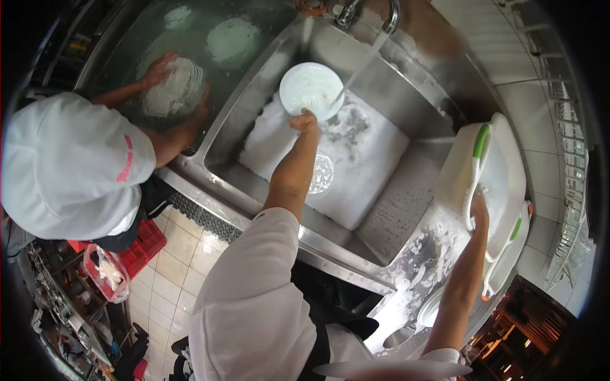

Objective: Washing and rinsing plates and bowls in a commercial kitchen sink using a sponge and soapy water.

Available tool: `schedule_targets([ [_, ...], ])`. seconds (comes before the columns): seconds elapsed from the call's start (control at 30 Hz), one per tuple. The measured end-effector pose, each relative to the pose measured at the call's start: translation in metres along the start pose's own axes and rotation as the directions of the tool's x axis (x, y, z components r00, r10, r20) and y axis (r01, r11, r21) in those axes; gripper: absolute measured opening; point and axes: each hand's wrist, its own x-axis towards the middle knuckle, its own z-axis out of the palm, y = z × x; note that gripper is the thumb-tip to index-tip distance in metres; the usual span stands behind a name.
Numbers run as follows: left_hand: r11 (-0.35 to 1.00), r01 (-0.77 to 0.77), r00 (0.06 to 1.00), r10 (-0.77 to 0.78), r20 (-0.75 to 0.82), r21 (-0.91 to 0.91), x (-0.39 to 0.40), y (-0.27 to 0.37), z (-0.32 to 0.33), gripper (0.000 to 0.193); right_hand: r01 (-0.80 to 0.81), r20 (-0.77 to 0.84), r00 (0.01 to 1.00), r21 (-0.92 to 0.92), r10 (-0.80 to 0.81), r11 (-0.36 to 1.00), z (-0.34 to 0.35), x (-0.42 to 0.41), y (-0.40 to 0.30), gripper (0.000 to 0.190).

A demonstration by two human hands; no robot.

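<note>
My left hand (304, 120) grips the near rim of a round white plate (310, 88) above the foam in a stainless steel sink. Running water (363, 64) from the curved faucet (391, 19) reaches the plate's right side. Below the plate, a round, glossy dish (322, 173) sits among the suds (376, 157), partly behind my left forearm. My right hand (478, 209) is at the near rim of a white plastic tub (452, 166) with green handle trim; its fingers are mostly hidden there, so their grip cannot be made out. Whitish, sudsy contents (498, 190) show inside the tub.
At left, a co-worker's hands (159, 70) hold stacked plates (176, 88) in murky water, where another pale dish (233, 42) lies. White plates (431, 307) rest on the foamy steel counter (421, 252) beneath my right forearm. A red crate (145, 243) stands on the tiled floor.
</note>
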Motion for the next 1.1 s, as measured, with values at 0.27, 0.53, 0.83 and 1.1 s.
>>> schedule_targets([
  [0.27,0.987,0.16,0.925,-0.162,0.344,0.036,-0.11,0.026,0.035,0.061,-0.194,-0.035,0.981,-0.198,0.191,0.961,-0.04,-0.042,0.046,0.055],
  [0.53,0.996,0.02,0.947,-0.045,0.317,0.082,-0.083,0.032,0.049,0.044,-0.179,-0.152,0.978,-0.264,0.143,0.948,-0.025,-0.019,0.056,0.046],
  [0.83,0.805,-0.223,0.914,0.368,0.168,-0.55,-0.102,0.077,0.04,0.058,-0.081,-0.239,0.971,-0.288,0.01,0.954,-0.02,-0.026,0.032,0.035],
  [1.1,0.991,-0.131,0.905,0.105,0.412,0.036,-0.12,0.202,0.055,0.079,0.204,-0.04,0.953,-0.644,-0.299,0.737,-0.014,-0.019,0.015,0.044],
])
